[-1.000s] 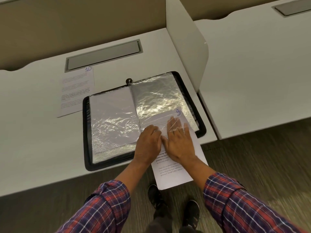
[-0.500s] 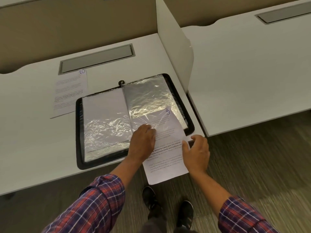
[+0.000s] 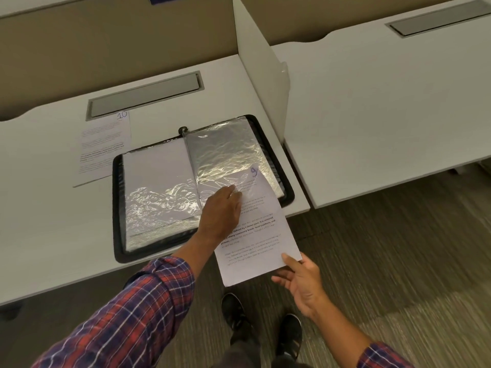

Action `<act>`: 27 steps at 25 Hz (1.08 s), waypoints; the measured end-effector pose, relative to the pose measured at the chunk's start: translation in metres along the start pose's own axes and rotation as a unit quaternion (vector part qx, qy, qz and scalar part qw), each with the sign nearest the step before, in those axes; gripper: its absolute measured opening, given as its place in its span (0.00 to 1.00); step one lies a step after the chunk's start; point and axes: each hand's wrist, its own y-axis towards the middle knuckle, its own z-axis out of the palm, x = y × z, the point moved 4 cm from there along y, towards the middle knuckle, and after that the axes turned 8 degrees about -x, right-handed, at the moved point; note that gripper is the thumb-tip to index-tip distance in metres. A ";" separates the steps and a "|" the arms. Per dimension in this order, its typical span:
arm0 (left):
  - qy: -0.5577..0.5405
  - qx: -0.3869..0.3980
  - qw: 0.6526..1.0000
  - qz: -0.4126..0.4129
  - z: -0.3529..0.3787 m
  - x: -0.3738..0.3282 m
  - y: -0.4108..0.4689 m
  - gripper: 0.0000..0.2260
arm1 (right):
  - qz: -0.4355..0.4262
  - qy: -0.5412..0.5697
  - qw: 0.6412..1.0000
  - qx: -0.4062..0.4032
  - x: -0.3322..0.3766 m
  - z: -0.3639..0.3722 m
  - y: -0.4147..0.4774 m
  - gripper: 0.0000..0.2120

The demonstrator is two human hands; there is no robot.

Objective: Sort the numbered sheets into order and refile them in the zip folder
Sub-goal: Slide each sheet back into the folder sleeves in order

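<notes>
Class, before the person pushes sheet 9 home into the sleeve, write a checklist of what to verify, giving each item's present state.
1. Top of sheet 9 under the right-hand sleeve: ok.
2. Lower corner pinched by right hand: ok.
3. Sleeve mouth held open by left hand: cannot tell.
4. All of sheet 9 inside: not ok, most overhangs the desk.
5. Filing of sheet 10: not ok, it lies on the desk beside the zip folder.

White desk (image 3: 47, 208), upright divider (image 3: 265, 88), striped carpet (image 3: 398, 248)
</notes>
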 end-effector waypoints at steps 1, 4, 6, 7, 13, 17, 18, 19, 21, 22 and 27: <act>0.002 -0.004 1.000 -0.001 0.000 -0.002 0.000 0.14 | 0.012 0.006 1.000 0.002 -0.005 0.004 -0.003 0.17; 0.015 -0.014 1.000 0.001 -0.001 -0.009 0.000 0.14 | 0.006 -0.010 1.000 -0.007 -0.010 0.020 -0.009 0.14; 0.024 -0.016 1.000 0.005 -0.001 -0.011 0.001 0.14 | -0.017 -0.032 0.999 -0.017 -0.008 0.031 -0.011 0.11; 0.028 -0.016 0.999 0.006 -0.001 -0.012 0.001 0.14 | -0.024 -0.031 0.999 -0.019 -0.005 0.036 -0.012 0.10; 0.024 -0.029 0.999 0.010 -0.006 -0.015 0.002 0.12 | -0.021 0.018 0.999 -0.024 0.017 0.061 -0.012 0.10; 0.022 -0.030 0.999 0.014 -0.009 -0.016 0.001 0.12 | -0.011 0.026 0.999 -0.017 0.023 0.077 -0.012 0.09; 0.020 -0.023 1.000 0.007 -0.009 -0.016 0.000 0.13 | -0.012 0.026 0.999 -0.016 0.025 0.082 -0.011 0.09; 0.016 -0.015 1.000 0.000 -0.009 -0.016 0.000 0.14 | -0.015 0.026 0.999 -0.013 0.028 0.085 -0.008 0.09; 0.003 -0.006 1.000 -0.012 -0.011 -0.014 -0.001 0.14 | -0.028 0.019 0.999 -0.004 0.031 0.089 -0.005 0.10; -0.004 -0.002 1.000 -0.018 -0.012 -0.013 -0.001 0.15 | -0.034 0.008 0.999 -0.002 0.029 0.089 -0.005 0.11; -0.055 -0.007 0.998 -0.031 -0.021 -0.005 -0.002 0.06 | -0.064 -0.053 0.996 -0.042 0.012 0.089 -0.010 0.11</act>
